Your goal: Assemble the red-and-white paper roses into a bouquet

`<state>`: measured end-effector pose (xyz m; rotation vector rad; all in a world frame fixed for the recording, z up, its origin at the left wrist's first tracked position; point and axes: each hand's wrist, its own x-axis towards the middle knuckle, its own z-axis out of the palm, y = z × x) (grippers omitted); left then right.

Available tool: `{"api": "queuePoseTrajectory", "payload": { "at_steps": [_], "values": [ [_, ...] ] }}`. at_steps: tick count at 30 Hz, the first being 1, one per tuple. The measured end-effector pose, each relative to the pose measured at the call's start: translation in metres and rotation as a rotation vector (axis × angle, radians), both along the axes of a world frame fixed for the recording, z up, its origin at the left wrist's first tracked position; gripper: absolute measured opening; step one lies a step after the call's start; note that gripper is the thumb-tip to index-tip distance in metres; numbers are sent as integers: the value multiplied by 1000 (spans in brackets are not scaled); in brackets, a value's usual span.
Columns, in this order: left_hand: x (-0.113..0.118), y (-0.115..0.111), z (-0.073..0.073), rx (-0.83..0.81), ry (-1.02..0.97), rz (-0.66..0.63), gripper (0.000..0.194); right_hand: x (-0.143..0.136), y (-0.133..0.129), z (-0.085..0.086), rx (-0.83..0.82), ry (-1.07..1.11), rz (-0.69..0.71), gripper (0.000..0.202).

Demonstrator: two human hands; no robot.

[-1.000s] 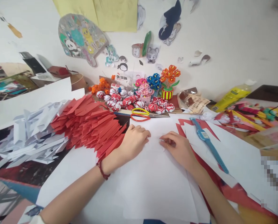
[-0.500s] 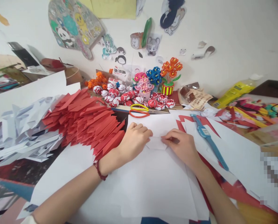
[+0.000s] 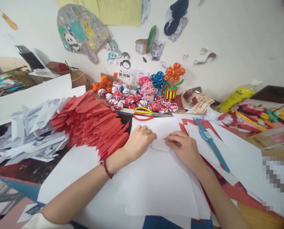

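Head view: left hand (image 3: 142,142) and right hand (image 3: 184,149) pinch a small white paper (image 3: 161,145) between them, over larger sheets (image 3: 156,184); uneven pressure could crease it crookedly, a leftward nudge scatter the red folded papers (image 3: 91,122).

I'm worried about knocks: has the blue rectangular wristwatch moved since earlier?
No; the blue rectangular wristwatch keeps its place against the red-and-yellow striped pot; only the view shifts slightly.
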<state>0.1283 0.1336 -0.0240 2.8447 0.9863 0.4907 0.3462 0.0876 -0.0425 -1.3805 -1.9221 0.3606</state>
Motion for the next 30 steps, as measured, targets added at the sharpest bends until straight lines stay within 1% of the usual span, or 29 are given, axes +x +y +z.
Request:
{"api": "queuePoseTrajectory", "payload": {
  "at_steps": [4, 7, 12, 15, 22, 30],
  "values": [
    [0, -3, -1, 35, 34, -23, 19, 0, -1, -3, 111, -73, 97, 22],
    [0, -6, 0, 78, 92, -63, 21, 1, -3, -3, 176, -137, 128, 24],
    [-1, -9, 2, 213, 164, -139, 18, -1, -6, 5, 220, -337, 142, 28],
    [-2, -9, 3, 256, 205, -159, 17, -3, -8, 10, 252, -469, 155, 29],
    [0, -9, 7, 298, 254, -198, 16, 0, -10, 7, 278, -627, 164, 25],
    [0, -11, 12, 238, 297, -165, 12, -5, -13, 10, 358, -701, 173, 20]
  ]
}}
